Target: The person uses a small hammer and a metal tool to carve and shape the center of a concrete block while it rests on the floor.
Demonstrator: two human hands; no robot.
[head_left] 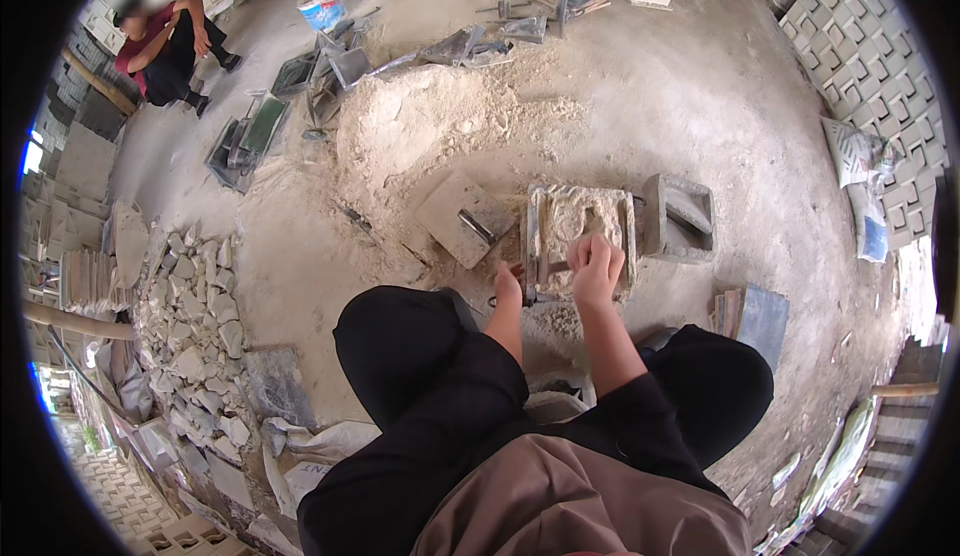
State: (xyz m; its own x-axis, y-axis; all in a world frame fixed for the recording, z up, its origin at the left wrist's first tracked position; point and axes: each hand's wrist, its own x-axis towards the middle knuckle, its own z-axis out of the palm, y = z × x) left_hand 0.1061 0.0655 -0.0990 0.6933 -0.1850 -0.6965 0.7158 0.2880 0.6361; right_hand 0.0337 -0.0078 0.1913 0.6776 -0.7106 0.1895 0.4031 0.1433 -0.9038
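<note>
At the far left a rubble pile point(195, 341) of broken pale pieces is spread over the ground, and stacked blocks are bent along the rim of the view. Above it, another person point(160, 46) in a red top is seen bending by a flat dark mould point(250, 136), with a white bucket point(322, 4) just beyond.

Near the centre, a grey trowel board point(462, 218) lies tilted on the sand heap point(450, 116). The left hand point(509, 284) is laid against the lower left corner of the block mould point(578, 238), fingers curled down on its edge; whether anything is actually gripped there cannot be told, since the fingertips are hidden. The right hand point(596, 268) is closed into a loose fist and pressed onto the damp mix in the mould's near end. The mould sits on the ground directly ahead of the knees, filled with pale mortar.

To its right an empty grey frame point(680, 218) is set just beside it, and flat plates point(750, 318) are stacked lower right. Patterned cast blocks point(870, 66) are lined along the right wall. The floor is dusty concrete.
</note>
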